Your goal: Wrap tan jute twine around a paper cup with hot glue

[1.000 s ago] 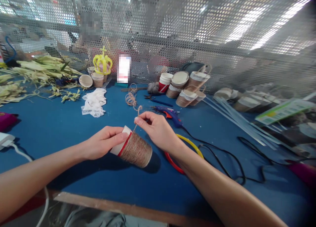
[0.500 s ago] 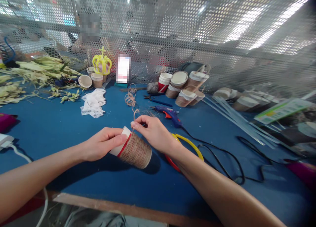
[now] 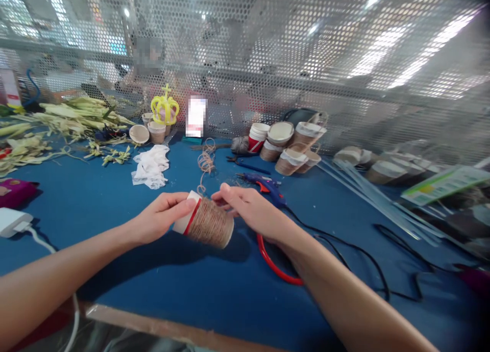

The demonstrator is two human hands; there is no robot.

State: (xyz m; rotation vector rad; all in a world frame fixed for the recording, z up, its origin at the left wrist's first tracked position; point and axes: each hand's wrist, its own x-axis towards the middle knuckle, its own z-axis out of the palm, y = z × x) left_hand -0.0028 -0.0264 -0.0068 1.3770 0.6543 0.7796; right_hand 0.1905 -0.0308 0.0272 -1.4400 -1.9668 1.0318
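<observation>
Slanting above the blue worktop (image 3: 214, 296): one paper cup (image 3: 211, 223), twine-wound from base to red stripe (image 3: 192, 219); covering looks mostly done, white rim band (image 3: 184, 222) bare. Left hand (image 3: 164, 217): thumb and fingers closed on that rim. Right hand (image 3: 248, 206): loosely spread beside the winding, nothing visibly gripped; contact unclear. Beyond: glue gun (image 3: 270, 189), loose twine coil (image 3: 206, 159), twine-covered cups (image 3: 289, 162).

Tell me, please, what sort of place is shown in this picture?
It looks like a handicraft workshop, though I cannot be sure. A glue gun lies on the blue table, the left hand holds a twine-wrapped cup, and similar cups stand near the perforated screen.
</observation>
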